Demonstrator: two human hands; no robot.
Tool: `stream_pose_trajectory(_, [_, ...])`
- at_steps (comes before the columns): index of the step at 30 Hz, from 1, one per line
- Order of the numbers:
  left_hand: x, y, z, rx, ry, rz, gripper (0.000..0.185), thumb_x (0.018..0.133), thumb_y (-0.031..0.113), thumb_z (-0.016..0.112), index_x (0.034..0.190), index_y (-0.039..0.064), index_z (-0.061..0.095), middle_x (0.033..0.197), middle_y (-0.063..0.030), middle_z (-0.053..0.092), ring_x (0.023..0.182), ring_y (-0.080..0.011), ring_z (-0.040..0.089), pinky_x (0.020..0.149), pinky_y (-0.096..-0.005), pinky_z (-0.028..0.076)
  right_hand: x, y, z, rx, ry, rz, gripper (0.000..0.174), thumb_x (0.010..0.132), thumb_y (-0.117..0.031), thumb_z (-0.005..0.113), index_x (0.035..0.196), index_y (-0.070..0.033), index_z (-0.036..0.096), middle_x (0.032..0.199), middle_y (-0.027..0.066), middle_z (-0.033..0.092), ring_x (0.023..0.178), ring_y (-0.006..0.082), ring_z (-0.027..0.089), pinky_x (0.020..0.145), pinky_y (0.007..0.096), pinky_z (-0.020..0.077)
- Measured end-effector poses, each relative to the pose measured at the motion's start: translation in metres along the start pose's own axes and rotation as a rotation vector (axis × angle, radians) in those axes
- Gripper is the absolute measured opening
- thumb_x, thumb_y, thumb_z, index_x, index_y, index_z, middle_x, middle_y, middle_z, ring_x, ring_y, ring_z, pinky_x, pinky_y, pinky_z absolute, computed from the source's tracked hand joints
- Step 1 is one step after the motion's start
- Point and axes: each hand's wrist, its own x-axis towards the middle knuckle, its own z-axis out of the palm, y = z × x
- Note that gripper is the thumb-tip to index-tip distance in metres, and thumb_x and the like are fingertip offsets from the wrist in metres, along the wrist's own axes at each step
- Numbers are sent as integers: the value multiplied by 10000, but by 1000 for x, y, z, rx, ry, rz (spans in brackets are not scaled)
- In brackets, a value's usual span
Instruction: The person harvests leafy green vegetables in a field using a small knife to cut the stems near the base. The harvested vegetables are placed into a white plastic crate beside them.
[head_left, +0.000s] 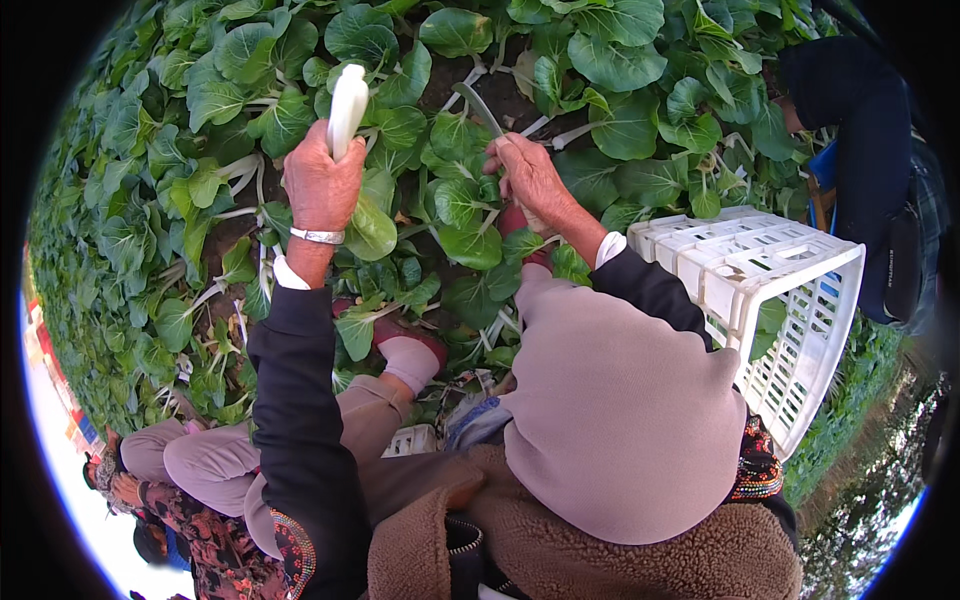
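My left hand (322, 184) is shut around a head of bok choy, with a silver bracelet at the wrist. The white stalk base (349, 109) of that head points up out of the fist, and its green leaves (373, 221) hang below. To the right, my right hand (529, 176) grips a sickle-like knife, its handle mostly hidden in the fingers. The thin curved blade (480, 109) reaches up and left, over the soil and apart from the held head. Bok choy plants (465, 202) with broad leaves stand between and around both hands.
A white plastic crate (742, 277) lies tipped on its side by my right arm. Beyond it, another person's dark sleeve (847, 97) reaches into the plants. Other people (187, 487) crouch at lower left. My red shoes (420, 341) stand among low leaves and cut stalks.
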Motion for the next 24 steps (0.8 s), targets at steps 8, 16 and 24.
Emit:
stream_pose_trajectory(8, [64, 32, 38, -93, 40, 281, 312, 761, 331, 689, 885, 45, 667, 676, -123, 642, 665, -282, 646, 623, -388, 492, 61, 42, -6, -769, -22, -127, 264, 902, -249, 414, 912, -30, 561, 849, 238, 613, 839, 450, 568, 722, 510, 449])
stream_pose_trajectory(16, [58, -59, 70, 503, -161, 151, 411, 709, 185, 701, 1102, 210, 586, 989, -144, 540, 788, -383, 618, 646, -466, 498, 82, 27, 10, -771, 124, -180, 270, 896, -236, 440, 858, 4, 557, 752, 272, 602, 743, 463, 584, 666, 533, 455])
stream_pose_trajectory(24, [33, -94, 73, 470, -62, 470, 349, 638, 48, 660, 971, 127, 591, 873, -70, 551, 745, -266, 605, 637, -385, 485, 122, 16, 39, -792, 55, -283, 235, 872, -201, 473, 827, 10, 567, 741, 252, 603, 731, 437, 592, 645, 507, 466])
